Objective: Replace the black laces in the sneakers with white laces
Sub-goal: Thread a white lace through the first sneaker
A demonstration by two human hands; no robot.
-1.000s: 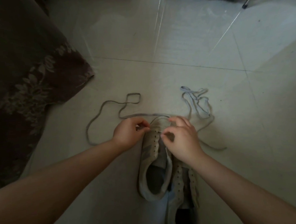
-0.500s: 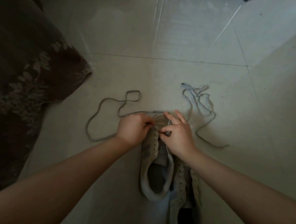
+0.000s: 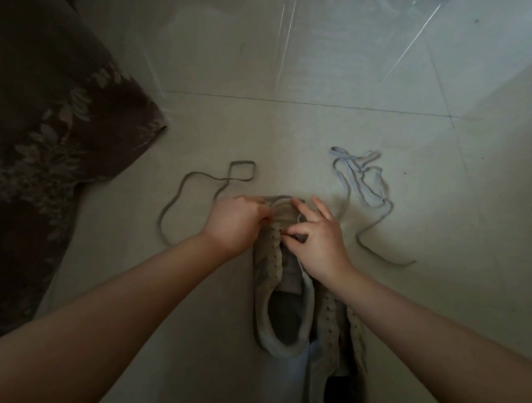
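Dim shot, but both hands sat at the toe end of the near sneaker [image 3: 267, 263] on the tile floor [image 3: 358, 55]. The left hand [image 3: 233, 223] was curled tight, pinching the lace [image 3: 180, 203] that looped off to the left. The right hand [image 3: 320, 241] pinched something small by the eyelets with thumb and forefinger, other fingers spread over the toe. A second sneaker [image 3: 338, 337] lay just beside it, and a paler lace [image 3: 363, 179] sat bunched to the right. Patterned dark fabric [image 3: 35, 122] was on the left.
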